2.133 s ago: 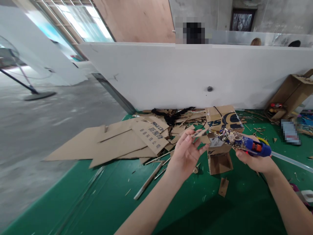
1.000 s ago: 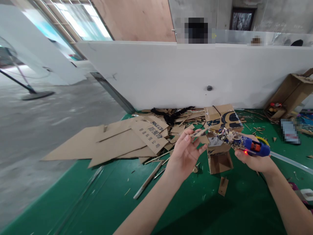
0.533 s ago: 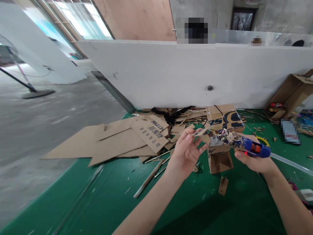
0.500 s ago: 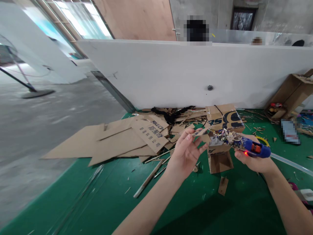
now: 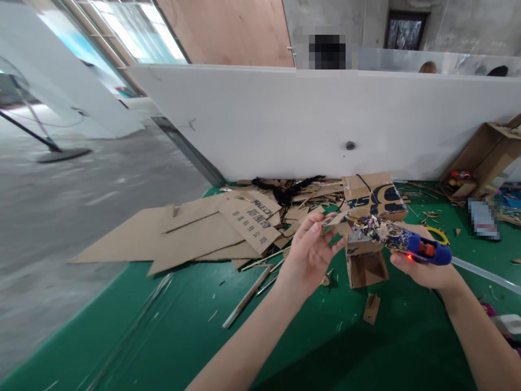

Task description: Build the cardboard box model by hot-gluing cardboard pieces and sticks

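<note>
On my clock the person is at six, and the centre is the middle of the work. At twelve stands the white panel, the largest thing, which seems to serve as a screen. The green table extends toward six. At nine the cardboard sheets lie overlapped, perhaps so as not to crowd the hands. At one sits the box, just behind the work. The gun has its rear toward four and its front in fluff. The right hand, at four, is closed around it from below, I suppose for carrying its weight; how hard the hidden fingers press, I cannot tell. The left hand, at eight, pinches the piece between thumb and fingertip, the other fingers loosely spread. The stick leaves the gun toward four. The piece is in the air at nine, its free end near the gun's tip; touching or not, I cannot tell. This far-end hold probably spares the fingers from heat. Smallest, a red light glows low on the gun.
</note>
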Demonstrator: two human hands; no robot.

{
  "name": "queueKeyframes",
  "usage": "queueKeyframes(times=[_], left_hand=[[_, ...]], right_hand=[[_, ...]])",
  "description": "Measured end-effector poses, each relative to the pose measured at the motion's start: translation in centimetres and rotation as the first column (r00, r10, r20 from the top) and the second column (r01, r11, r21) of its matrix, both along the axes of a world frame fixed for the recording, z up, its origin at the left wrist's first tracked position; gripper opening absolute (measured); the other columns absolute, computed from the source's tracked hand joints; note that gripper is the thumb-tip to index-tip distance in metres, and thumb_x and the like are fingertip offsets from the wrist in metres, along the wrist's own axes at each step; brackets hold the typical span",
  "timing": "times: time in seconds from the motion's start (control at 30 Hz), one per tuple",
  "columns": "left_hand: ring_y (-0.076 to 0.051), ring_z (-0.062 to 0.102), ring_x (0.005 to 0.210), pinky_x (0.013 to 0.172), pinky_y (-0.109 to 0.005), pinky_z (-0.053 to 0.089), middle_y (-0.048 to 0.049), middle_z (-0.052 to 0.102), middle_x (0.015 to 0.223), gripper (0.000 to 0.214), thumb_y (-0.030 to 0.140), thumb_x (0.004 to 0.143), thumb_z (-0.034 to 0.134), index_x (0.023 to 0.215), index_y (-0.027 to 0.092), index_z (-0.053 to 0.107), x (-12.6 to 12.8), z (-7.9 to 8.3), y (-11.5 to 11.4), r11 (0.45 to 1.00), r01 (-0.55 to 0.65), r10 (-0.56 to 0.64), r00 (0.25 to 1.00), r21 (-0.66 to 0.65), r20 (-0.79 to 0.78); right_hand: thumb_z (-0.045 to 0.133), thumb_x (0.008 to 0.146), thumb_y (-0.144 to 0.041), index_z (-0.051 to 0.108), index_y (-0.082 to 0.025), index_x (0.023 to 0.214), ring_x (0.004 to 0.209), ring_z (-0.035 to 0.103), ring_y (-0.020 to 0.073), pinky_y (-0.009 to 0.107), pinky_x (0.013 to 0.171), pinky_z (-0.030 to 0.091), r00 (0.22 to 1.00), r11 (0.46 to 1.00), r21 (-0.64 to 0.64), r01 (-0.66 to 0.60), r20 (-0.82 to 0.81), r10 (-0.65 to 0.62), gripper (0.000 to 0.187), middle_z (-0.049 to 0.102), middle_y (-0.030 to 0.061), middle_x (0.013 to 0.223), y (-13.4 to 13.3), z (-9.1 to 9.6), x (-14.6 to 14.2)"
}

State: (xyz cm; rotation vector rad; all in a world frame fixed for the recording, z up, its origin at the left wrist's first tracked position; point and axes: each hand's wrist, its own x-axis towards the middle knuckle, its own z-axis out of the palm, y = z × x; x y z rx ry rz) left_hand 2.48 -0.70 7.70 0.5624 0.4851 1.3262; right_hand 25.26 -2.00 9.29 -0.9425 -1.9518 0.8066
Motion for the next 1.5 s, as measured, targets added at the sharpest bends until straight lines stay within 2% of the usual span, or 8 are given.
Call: queueKeyframes(times=[0.27,0.57,0.83,1.1,1.5], left_hand=[[-0.012,0.067,0.079,0.077,-0.029,0.058,0.0048,0.072,0.088,0.028,0.032,0.071,0.087,0.087,0.025,0.064,-0.1,0.04,0.03,1.0,0.009,-0.009,1.0,0.011,-0.001],[-0.011,0.066,0.075,0.076,-0.029,0.059,0.0059,0.071,0.084,0.028,0.032,0.071,0.087,0.087,0.024,0.066,-0.25,-0.05,0.08,1.0,0.006,-0.006,1.0,0.015,0.004],[-0.012,0.067,0.072,0.075,-0.03,0.058,0.0057,0.071,0.083,0.03,0.031,0.071,0.087,0.089,0.024,0.064,-0.36,0.17,0.18,1.0,0.003,-0.003,1.0,0.014,0.006],[-0.01,0.065,0.067,0.071,-0.027,0.058,0.0052,0.073,0.085,0.032,0.031,0.068,0.089,0.089,0.024,0.064,-0.46,0.25,0.28,1.0,-0.007,0.007,1.0,0.011,0.007],[-0.01,0.065,0.065,0.07,-0.027,0.058,0.0057,0.072,0.086,0.034,0.032,0.066,0.09,0.086,0.023,0.065,-0.43,0.49,0.19,0.999,-0.037,0.037,0.999,0.011,-0.013]], right_hand=[[0.063,0.087,-0.042,0.039,-0.023,0.068,0.056,0.039,0.0127,0.03,0.055,0.029,1.0,0.999,-0.038,-0.017,0.002,0.017,0.037,0.041,-0.0039,0.063,0.04,0.1,-0.05],[0.062,0.087,-0.039,0.039,-0.023,0.068,0.059,0.042,0.0141,0.03,0.056,0.029,1.0,1.0,-0.01,0.003,0.021,-0.003,0.034,0.042,-0.0031,0.064,0.04,0.0,0.01],[0.062,0.086,-0.035,0.038,-0.023,0.068,0.057,0.038,0.0121,0.028,0.055,0.027,1.0,1.0,-0.002,-0.015,0.019,0.015,0.033,0.04,-0.0044,0.065,0.09,-0.15,-0.03],[0.062,0.087,-0.04,0.038,-0.023,0.068,0.057,0.037,0.012,0.028,0.055,0.027,0.999,1.0,0.013,-0.011,0.042,0.011,0.035,0.04,-0.0043,0.063,0.14,-0.21,0.08],[0.062,0.086,-0.039,0.039,-0.022,0.068,0.057,0.037,0.0114,0.028,0.055,0.027,0.998,0.999,0.031,-0.02,0.06,0.018,0.034,0.041,-0.0047,0.064,0.19,-0.26,0.15]])
